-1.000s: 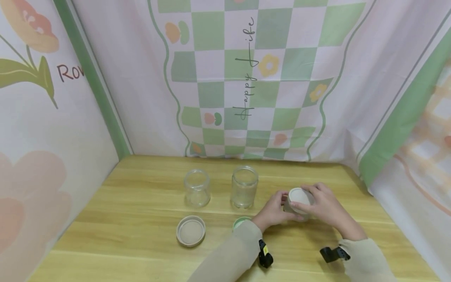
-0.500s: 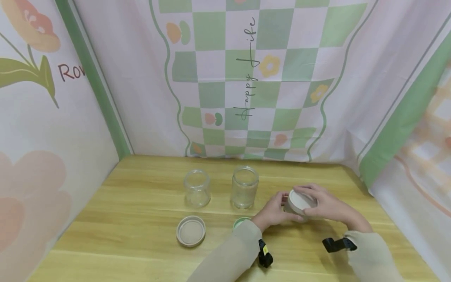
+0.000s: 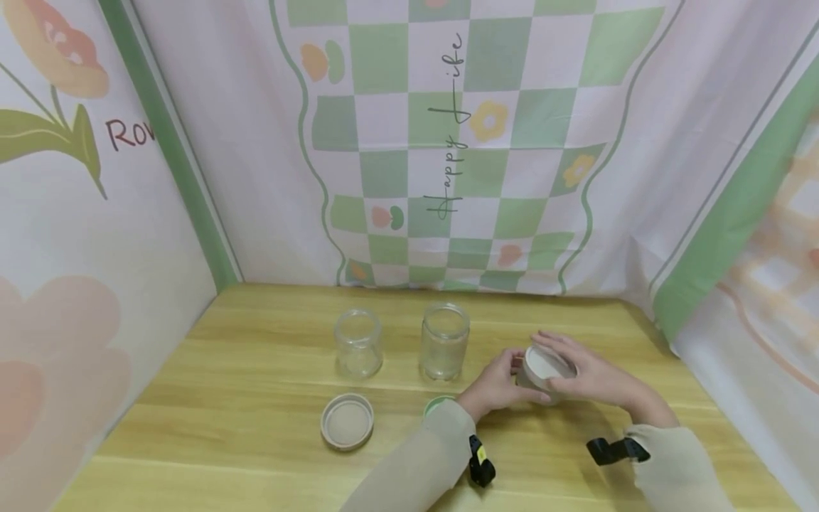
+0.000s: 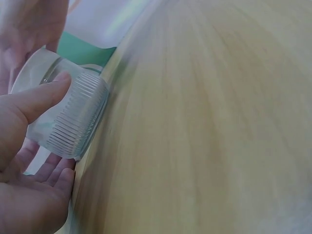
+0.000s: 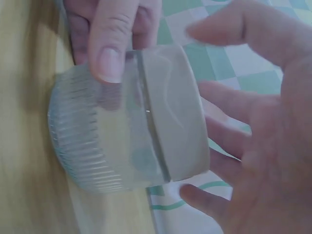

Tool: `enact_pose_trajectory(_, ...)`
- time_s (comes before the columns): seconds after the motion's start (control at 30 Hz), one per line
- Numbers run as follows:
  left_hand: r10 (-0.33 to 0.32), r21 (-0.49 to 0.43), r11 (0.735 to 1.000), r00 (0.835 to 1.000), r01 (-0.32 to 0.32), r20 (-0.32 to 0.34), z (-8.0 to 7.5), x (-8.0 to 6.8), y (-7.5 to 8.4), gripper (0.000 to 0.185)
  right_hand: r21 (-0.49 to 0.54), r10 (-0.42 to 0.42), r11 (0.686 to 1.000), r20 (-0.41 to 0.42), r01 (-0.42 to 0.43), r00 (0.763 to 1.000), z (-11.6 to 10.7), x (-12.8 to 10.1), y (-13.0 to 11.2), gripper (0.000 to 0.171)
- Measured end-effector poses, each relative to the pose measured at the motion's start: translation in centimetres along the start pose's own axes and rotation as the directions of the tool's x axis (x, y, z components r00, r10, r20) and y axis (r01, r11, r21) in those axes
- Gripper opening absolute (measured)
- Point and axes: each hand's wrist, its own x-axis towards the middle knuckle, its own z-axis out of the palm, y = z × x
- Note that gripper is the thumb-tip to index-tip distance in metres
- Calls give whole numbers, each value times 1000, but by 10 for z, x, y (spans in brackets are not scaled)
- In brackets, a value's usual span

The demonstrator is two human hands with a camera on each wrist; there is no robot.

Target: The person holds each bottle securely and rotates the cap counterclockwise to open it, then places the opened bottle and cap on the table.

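In the head view my left hand (image 3: 495, 384) grips a small clear jar (image 5: 87, 136) at the table's right side. The jar has a ribbed lower part and stands tilted slightly, its base close to the wood. A pale beige lid (image 5: 175, 112) sits on its mouth. My left thumb lies along the jar's wall, the fingers on the opposite side. Around the lid my right hand (image 3: 595, 373) is spread loosely. Its thumb shows apart from the lid in the right wrist view, while the other fingers reach along the lid's far side.
Left of the hands stand two lidless clear jars, a shorter one (image 3: 358, 345) and a taller one (image 3: 444, 341). A beige lid (image 3: 348, 422) lies in front of the shorter jar. My left sleeve partly covers a green-rimmed lid (image 3: 438, 403). Printed curtains border the wooden table (image 3: 256, 398).
My right hand has turned counterclockwise over the lid, its fingers shifting left and its thumb right. The left hand and the jar have stayed in place.
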Motion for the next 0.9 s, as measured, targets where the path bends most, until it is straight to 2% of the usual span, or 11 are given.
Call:
enact_pose_trajectory(0.17, -7, -11, 1000, 1000, 7, -1, 0, 1, 1, 74, -32, 129, 991, -82, -132, 988, 2, -1, -6, 82)
enact_pose_trajectory(0.27, -3, -27, 1000, 1000, 3, -3, 1, 1, 1, 73, -65, 165, 983, -130, -174, 978, 5, -1, -9, 86)
enact_pose_trajectory(0.5, -24, -31, 999, 1000, 23, -13, 1, 0, 1, 73, -234, 167, 943, -278, -235, 946, 15, -4, -14, 83)
enact_pose_trajectory(0.6, -29, -30, 999, 999, 29, -12, 1, 0, 1, 73, -258, 162, 933, -320, -251, 933, 17, -5, -15, 81)
enact_pose_trajectory(0.9, -37, -54, 998, 999, 36, -11, 0, -1, 2, 72, -287, 132, 929, -337, -235, 932, 20, -3, -17, 74)
